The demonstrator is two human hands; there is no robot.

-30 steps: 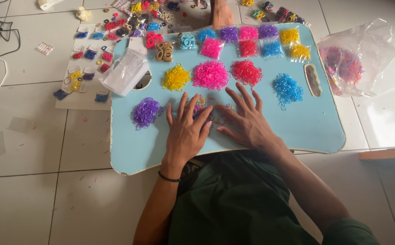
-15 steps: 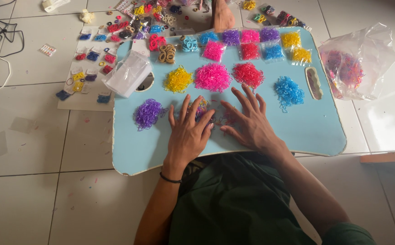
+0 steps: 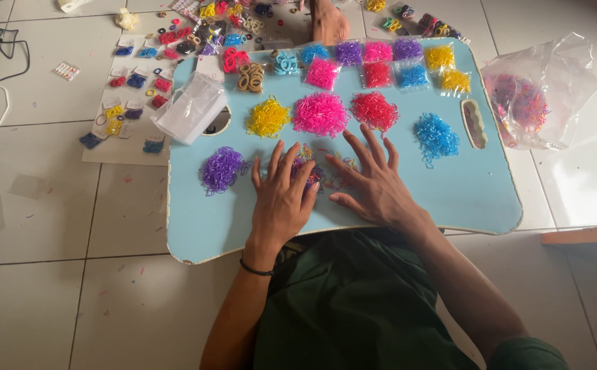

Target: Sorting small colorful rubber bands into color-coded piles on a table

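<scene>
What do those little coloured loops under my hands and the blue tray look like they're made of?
The loops look like thin rubber or silicone bands: translucent, slightly glossy, tangled in springy heaps. The tray seems a rigid painted or laminated board with a matt pale-blue face; the worn, lighter rim hints at wood fibre, but that is uncertain. Both the left hand and right hand lie flat.

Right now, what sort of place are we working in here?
Probably a home floor used as a craft or packing spot. A low blue lap table sits on white floor tiles, sorted piles of coloured rubber bands cover it, and both hands, left hand and right hand, rest on a mixed pile.
</scene>
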